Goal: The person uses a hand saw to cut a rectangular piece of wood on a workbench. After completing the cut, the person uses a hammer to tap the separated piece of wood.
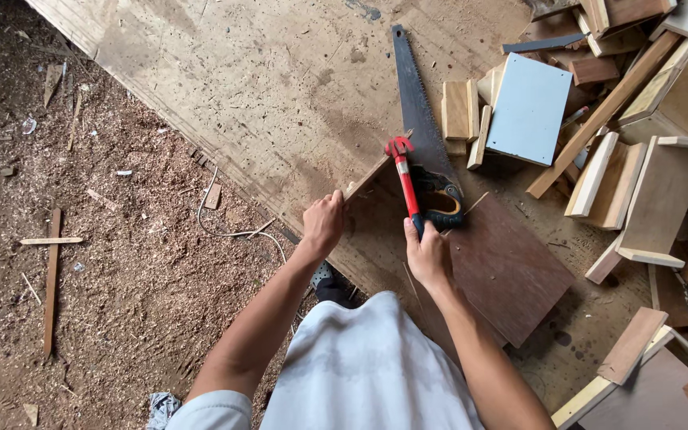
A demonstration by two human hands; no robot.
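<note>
At frame centre, the left hand (324,223) is clenched around a thin wooden strip (376,169). The right hand (428,255) grips a red-handled hammer (404,179), its head touching the strip, beside a handsaw (417,111) lying on the plywood sheet (280,80).

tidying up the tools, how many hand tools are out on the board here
2: a red-handled hammer gripped in the right hand, and a hand saw lying flat on the board just beyond it. More may be buried in the scrap pile.
</note>
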